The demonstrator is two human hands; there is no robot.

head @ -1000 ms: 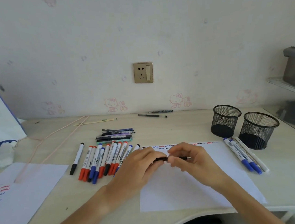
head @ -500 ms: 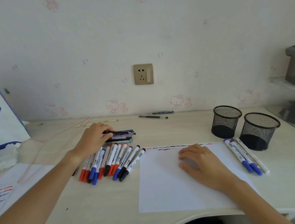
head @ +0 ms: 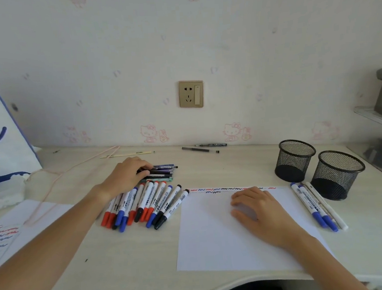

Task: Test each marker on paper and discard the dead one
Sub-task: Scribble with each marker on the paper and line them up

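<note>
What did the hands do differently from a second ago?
A second ago both hands held one black-capped marker over the white sheet of paper. That marker now lies at the right end of the row of markers. The left hand moved away to the stack of dark pens and touches it. The right hand dropped flat onto the paper. The two black mesh cups stayed put.

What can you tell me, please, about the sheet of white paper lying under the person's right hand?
The sheet of white paper lies flat on the desk, near its front edge. It looks thin and uncreased, mostly blank; short red, blue and black squiggles run along its far edge. The right hand rests on it with relaxed fingers. The row of capped markers lies just off its left edge, and three more markers lie beside its right edge.
</note>
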